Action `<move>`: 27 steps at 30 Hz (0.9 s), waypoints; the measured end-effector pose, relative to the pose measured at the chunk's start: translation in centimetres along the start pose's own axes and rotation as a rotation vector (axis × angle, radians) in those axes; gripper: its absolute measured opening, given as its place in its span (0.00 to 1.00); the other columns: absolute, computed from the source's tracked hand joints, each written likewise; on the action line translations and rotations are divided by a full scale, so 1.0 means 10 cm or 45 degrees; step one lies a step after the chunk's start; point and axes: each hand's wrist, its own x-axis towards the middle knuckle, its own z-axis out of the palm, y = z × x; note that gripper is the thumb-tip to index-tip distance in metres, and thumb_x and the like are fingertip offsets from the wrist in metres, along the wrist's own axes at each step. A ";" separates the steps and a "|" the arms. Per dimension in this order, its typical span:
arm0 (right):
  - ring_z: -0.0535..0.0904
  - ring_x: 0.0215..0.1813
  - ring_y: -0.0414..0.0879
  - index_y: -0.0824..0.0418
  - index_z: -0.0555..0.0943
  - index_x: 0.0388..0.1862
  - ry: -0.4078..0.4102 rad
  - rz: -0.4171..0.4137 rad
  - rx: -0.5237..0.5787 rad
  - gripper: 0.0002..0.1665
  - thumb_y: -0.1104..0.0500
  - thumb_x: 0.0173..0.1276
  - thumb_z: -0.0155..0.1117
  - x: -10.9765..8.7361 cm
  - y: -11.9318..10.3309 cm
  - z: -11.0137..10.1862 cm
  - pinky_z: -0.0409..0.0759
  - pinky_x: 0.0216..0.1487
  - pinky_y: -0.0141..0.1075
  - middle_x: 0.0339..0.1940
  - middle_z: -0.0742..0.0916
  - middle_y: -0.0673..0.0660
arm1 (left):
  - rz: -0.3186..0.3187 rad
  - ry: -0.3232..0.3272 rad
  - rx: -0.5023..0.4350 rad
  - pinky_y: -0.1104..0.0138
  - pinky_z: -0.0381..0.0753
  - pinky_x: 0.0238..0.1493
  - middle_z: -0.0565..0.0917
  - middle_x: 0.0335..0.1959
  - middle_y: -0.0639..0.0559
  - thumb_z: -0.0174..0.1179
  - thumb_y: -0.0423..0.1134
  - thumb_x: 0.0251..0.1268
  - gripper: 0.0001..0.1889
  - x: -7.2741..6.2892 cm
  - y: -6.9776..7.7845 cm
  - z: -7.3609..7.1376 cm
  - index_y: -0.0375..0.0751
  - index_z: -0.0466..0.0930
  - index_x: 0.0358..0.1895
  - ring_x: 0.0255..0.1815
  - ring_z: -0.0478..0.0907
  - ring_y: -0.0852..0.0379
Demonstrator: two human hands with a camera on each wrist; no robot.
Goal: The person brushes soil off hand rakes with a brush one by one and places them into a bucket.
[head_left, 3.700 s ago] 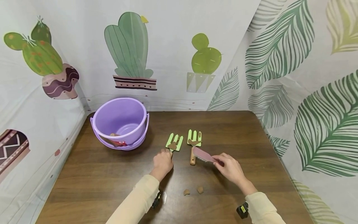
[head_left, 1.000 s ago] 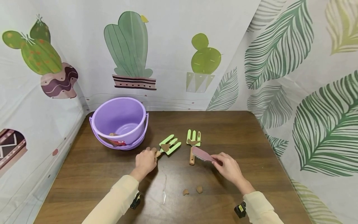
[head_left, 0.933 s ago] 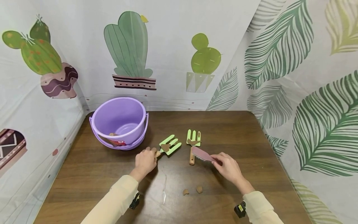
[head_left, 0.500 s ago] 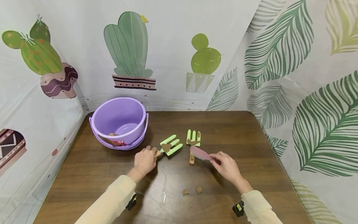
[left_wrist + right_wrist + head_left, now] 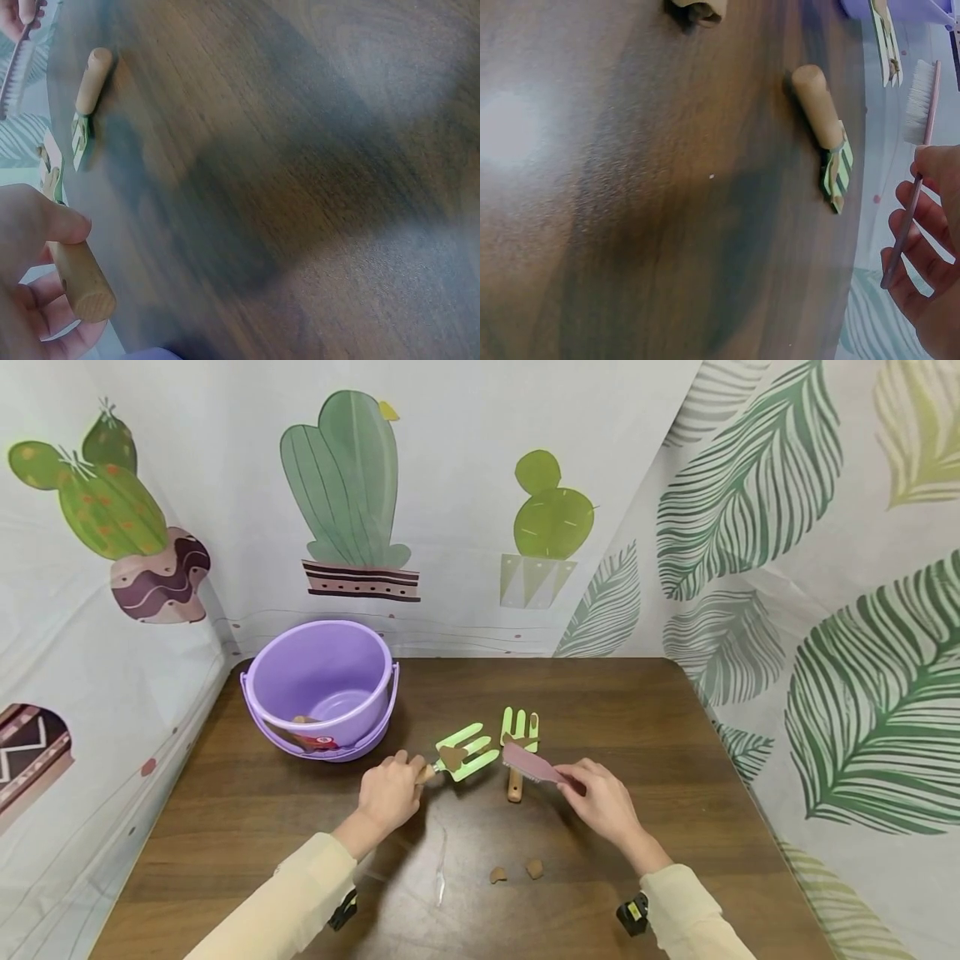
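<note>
My left hand grips the wooden handle of a green hand fork. A brown shard lies on that fork's head. In the left wrist view the handle's butt end sticks out past my thumb. My right hand pinches a pink brush, bristles downward. The brush is above a second hand fork, which lies on the table just right of the first; it partly covers that fork in the head view. Brown bits also lie on the second fork's head, partly hidden by the brush.
A purple bucket stands at the table's back left, its handle folded down and something brown inside. Two brown shards lie nearer the front. A patterned cloth hangs behind the wooden table.
Over the earlier frames my left hand moves left with its fork, which turns to point right. Lately the fork edges right towards the second one. My right hand shifts the brush slightly left and up.
</note>
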 end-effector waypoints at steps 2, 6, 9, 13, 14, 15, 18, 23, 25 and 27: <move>0.69 0.28 0.37 0.53 0.84 0.41 0.006 -0.007 0.001 0.14 0.58 0.53 0.71 0.02 -0.02 0.00 0.69 0.26 0.29 0.30 0.82 0.45 | 0.012 -0.013 0.006 0.61 0.69 0.13 0.72 0.23 0.51 0.67 0.40 0.39 0.13 -0.01 0.02 -0.03 0.45 0.74 0.29 0.22 0.73 0.52; 0.69 0.27 0.37 0.52 0.84 0.41 0.011 -0.022 -0.001 0.14 0.58 0.53 0.71 0.06 -0.06 -0.01 0.68 0.25 0.29 0.29 0.81 0.45 | 0.027 -0.037 0.018 0.62 0.69 0.13 0.72 0.23 0.52 0.68 0.41 0.39 0.13 -0.03 0.06 -0.07 0.46 0.75 0.30 0.21 0.72 0.54; 0.71 0.27 0.39 0.52 0.84 0.41 0.003 -0.033 0.005 0.13 0.58 0.54 0.70 0.10 -0.09 -0.02 0.68 0.26 0.30 0.29 0.81 0.45 | 0.034 -0.049 0.022 0.63 0.70 0.13 0.72 0.23 0.52 0.69 0.42 0.38 0.14 -0.05 0.08 -0.10 0.46 0.75 0.30 0.22 0.72 0.54; 0.72 0.27 0.41 0.53 0.84 0.40 0.006 -0.054 0.003 0.13 0.58 0.54 0.70 0.15 -0.13 -0.02 0.68 0.25 0.30 0.29 0.81 0.46 | 0.043 -0.045 0.018 0.62 0.70 0.14 0.73 0.24 0.52 0.69 0.42 0.37 0.15 -0.06 0.11 -0.12 0.46 0.75 0.31 0.22 0.73 0.54; 0.71 0.27 0.40 0.52 0.84 0.40 0.010 -0.062 0.001 0.13 0.58 0.54 0.70 0.16 -0.14 -0.02 0.68 0.25 0.30 0.29 0.81 0.46 | 0.047 -0.044 0.020 0.62 0.71 0.14 0.73 0.24 0.52 0.69 0.42 0.38 0.15 -0.07 0.11 -0.12 0.46 0.76 0.31 0.22 0.74 0.54; 0.71 0.27 0.40 0.52 0.84 0.40 0.017 -0.069 -0.003 0.13 0.59 0.54 0.70 0.17 -0.15 -0.03 0.68 0.25 0.30 0.29 0.81 0.46 | 0.050 -0.043 0.021 0.62 0.71 0.14 0.73 0.24 0.52 0.69 0.42 0.38 0.15 -0.07 0.12 -0.13 0.46 0.76 0.31 0.23 0.74 0.54; 0.70 0.27 0.39 0.52 0.85 0.40 0.030 -0.090 -0.001 0.13 0.59 0.54 0.70 0.21 -0.18 -0.03 0.68 0.26 0.30 0.29 0.82 0.46 | 0.065 -0.048 0.034 0.63 0.71 0.15 0.73 0.24 0.52 0.69 0.43 0.38 0.15 -0.07 0.14 -0.14 0.47 0.76 0.32 0.23 0.74 0.54; 0.69 0.27 0.38 0.52 0.85 0.40 0.041 -0.109 -0.001 0.13 0.58 0.53 0.70 0.26 -0.24 -0.02 0.68 0.25 0.30 0.29 0.81 0.45 | 0.080 -0.049 0.043 0.64 0.71 0.15 0.73 0.24 0.52 0.70 0.44 0.38 0.16 -0.08 0.16 -0.17 0.47 0.76 0.32 0.22 0.73 0.55; 0.69 0.27 0.37 0.52 0.85 0.39 0.041 -0.113 -0.008 0.13 0.58 0.53 0.70 0.28 -0.27 -0.01 0.68 0.25 0.30 0.28 0.81 0.45 | 0.086 -0.047 0.044 0.64 0.70 0.15 0.73 0.24 0.52 0.70 0.44 0.38 0.16 -0.08 0.17 -0.17 0.47 0.76 0.32 0.21 0.72 0.55; 0.70 0.28 0.37 0.52 0.85 0.39 0.039 -0.117 -0.012 0.13 0.58 0.52 0.71 0.29 -0.29 0.00 0.68 0.25 0.30 0.28 0.81 0.45 | 0.094 -0.043 0.044 0.64 0.69 0.14 0.73 0.24 0.52 0.70 0.44 0.38 0.16 -0.08 0.18 -0.18 0.47 0.76 0.32 0.21 0.72 0.55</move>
